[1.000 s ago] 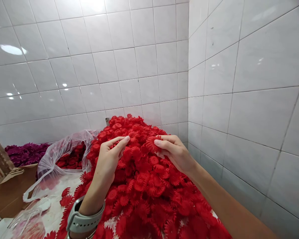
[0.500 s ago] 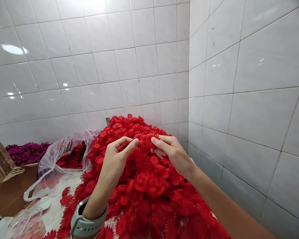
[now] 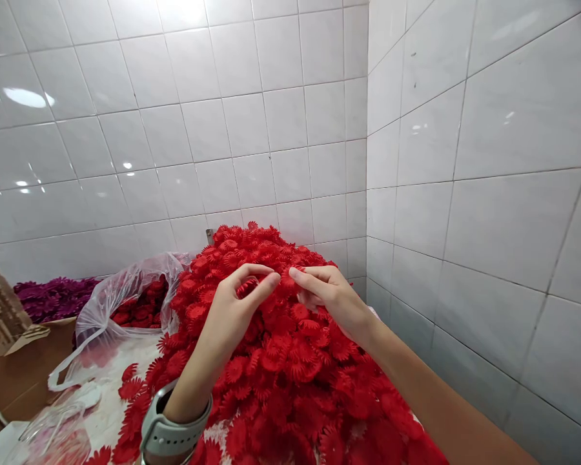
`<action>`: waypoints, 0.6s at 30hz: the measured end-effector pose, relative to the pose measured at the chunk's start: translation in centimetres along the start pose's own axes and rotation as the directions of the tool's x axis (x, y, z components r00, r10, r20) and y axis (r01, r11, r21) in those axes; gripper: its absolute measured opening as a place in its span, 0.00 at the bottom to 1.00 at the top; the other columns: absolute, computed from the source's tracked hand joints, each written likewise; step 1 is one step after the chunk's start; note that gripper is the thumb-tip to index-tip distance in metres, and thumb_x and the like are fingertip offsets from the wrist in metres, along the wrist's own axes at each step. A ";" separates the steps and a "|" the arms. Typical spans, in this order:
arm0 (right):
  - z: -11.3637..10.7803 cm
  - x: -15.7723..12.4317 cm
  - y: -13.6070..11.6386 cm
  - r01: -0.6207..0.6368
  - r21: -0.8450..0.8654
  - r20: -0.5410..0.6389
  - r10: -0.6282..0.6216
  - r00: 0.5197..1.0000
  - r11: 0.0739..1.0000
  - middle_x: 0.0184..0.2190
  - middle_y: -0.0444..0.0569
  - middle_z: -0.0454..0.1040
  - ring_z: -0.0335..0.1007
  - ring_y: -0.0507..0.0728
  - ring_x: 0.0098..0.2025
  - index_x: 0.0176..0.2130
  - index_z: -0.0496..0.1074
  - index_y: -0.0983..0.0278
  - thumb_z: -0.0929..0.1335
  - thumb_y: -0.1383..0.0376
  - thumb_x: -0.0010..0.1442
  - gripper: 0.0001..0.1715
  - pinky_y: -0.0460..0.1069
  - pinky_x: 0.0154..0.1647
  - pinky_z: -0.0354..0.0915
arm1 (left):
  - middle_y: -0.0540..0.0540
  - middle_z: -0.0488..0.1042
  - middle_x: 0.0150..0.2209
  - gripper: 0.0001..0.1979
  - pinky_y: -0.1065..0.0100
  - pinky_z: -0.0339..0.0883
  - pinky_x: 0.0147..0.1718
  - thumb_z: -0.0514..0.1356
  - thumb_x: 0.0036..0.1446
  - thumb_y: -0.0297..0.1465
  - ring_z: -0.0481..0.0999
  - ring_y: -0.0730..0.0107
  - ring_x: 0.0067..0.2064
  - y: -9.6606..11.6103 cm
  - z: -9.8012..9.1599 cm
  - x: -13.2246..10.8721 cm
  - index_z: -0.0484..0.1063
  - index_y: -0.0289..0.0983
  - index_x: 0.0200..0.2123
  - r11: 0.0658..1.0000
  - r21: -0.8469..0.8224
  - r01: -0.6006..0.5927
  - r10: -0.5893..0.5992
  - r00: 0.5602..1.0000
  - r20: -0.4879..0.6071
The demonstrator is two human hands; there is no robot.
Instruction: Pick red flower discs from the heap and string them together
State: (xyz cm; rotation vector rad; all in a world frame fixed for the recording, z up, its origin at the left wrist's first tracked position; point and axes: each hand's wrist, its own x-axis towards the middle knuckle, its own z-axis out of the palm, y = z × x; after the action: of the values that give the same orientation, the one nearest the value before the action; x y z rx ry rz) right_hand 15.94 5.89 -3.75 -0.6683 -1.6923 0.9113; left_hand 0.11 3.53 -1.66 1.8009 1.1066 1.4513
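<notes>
Both hands had drawn closer since half a sec earlier: L hand (image 3: 235, 303) slid toward 3 o'clock, R hand (image 3: 336, 297) a touch toward 9, leaving the thumb tips just apart. R thumb & index pinched a red flower (image 3: 298, 268), seen only as a thin sliver above the thumb; the other R fingers curled below. L thumb & index formed a loop, tips nearly meeting; couldn't tell if anything sat btwn them.

Step in hand, as best judged: working one flower at the fingertips, both hands brought together on it. Next move seemed to call for a light, exact touch from L w/ R pinch held steady, as petals looked thin & apt to bend or snag. Exact finger work too small to see.

Outward: hands hung over a heap of red flowers (image 3: 295, 352), running from 12 o'clock down to 6. Watch (image 3: 177, 427) on L wrist, approx 7-8. Farther, at 9, a clear plastic bag (image 3: 94, 307) w/ dark red flowers (image 3: 142, 307) inside, on a whitish tabletop (image 3: 109, 361); purple flowers (image 3: 53, 300) just past it. Cardboard box (image 3: 22, 374) approx 8-9. Tiled wall (image 3: 252, 123) at 12.
</notes>
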 end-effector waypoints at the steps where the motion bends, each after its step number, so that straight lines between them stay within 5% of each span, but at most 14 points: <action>1: -0.1 0.1 0.2 -0.011 -0.132 -0.051 0.004 0.999 0.991 0.15 0.39 0.50 0.43 0.48 0.18 0.16 0.51 0.62 0.64 0.50 0.57 0.29 0.47 0.20 0.44 | 0.55 0.63 0.20 0.18 0.74 0.50 0.18 0.61 0.49 0.46 0.57 0.79 0.19 -0.2 -0.1 0.2 0.72 0.37 0.33 0.991 -0.102 0.083 -0.082 0.997 0.013; 4: -0.2 0.4 0.8 -0.062 -0.478 -0.183 -0.030 0.983 0.876 0.13 0.39 0.46 0.41 0.48 0.18 0.14 0.47 0.62 0.66 0.51 0.55 0.32 0.48 0.21 0.42 | 0.57 0.59 0.16 0.26 0.75 0.44 0.15 0.55 0.50 0.54 0.52 0.79 0.16 -0.7 -0.1 0.6 0.68 0.36 0.37 0.897 -0.324 0.302 -0.269 0.952 0.145; 6: 0.1 0.4 1.0 -0.057 -0.524 -0.222 -0.071 0.973 0.850 0.13 0.39 0.51 0.45 0.49 0.18 0.15 0.51 0.62 0.66 0.53 0.56 0.29 0.48 0.22 0.44 | 0.56 0.62 0.16 0.29 0.75 0.43 0.15 0.51 0.50 0.57 0.52 0.79 0.15 -0.9 0.0 0.7 0.66 0.36 0.37 0.858 -0.352 0.374 -0.317 0.925 0.210; 11: 1.3 -0.5 0.2 0.053 -0.267 -0.075 -0.076 0.994 0.962 0.18 0.40 0.59 0.50 0.49 0.21 0.21 0.62 0.63 0.64 0.54 0.59 0.21 0.47 0.23 0.48 | 0.54 0.64 0.19 0.29 0.75 0.46 0.16 0.47 0.53 0.58 0.57 0.77 0.17 -1.1 0.8 0.3 0.63 0.38 0.38 0.920 -0.242 0.307 -0.277 0.949 0.150; 15: 2.0 -1.0 -0.6 -0.037 -0.031 0.012 0.037 0.999 0.999 0.19 0.40 0.61 0.52 0.49 0.22 0.21 0.64 0.64 0.68 0.55 0.55 0.19 0.46 0.23 0.49 | 0.54 0.62 0.25 0.26 0.73 0.52 0.20 0.46 0.55 0.56 0.58 0.76 0.23 -1.0 1.2 -0.4 0.62 0.39 0.40 0.993 -0.051 0.109 -0.105 0.992 0.073; 18: 2.0 -0.9 -1.0 -0.074 0.126 0.040 0.069 0.997 0.989 0.17 0.39 0.60 0.51 0.48 0.20 0.22 0.67 0.64 0.68 0.58 0.53 0.15 0.46 0.22 0.49 | 0.53 0.62 0.28 0.27 0.72 0.59 0.25 0.44 0.56 0.56 0.61 0.74 0.27 -0.6 1.4 -1.1 0.60 0.40 0.42 0.999 0.024 0.038 -0.041 0.988 0.150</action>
State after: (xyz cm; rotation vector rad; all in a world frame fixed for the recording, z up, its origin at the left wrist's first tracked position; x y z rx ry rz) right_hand 14.27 4.11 -3.72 -0.6331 -1.6348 1.0784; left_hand 1.21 3.01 -3.06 1.8588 1.0784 1.2630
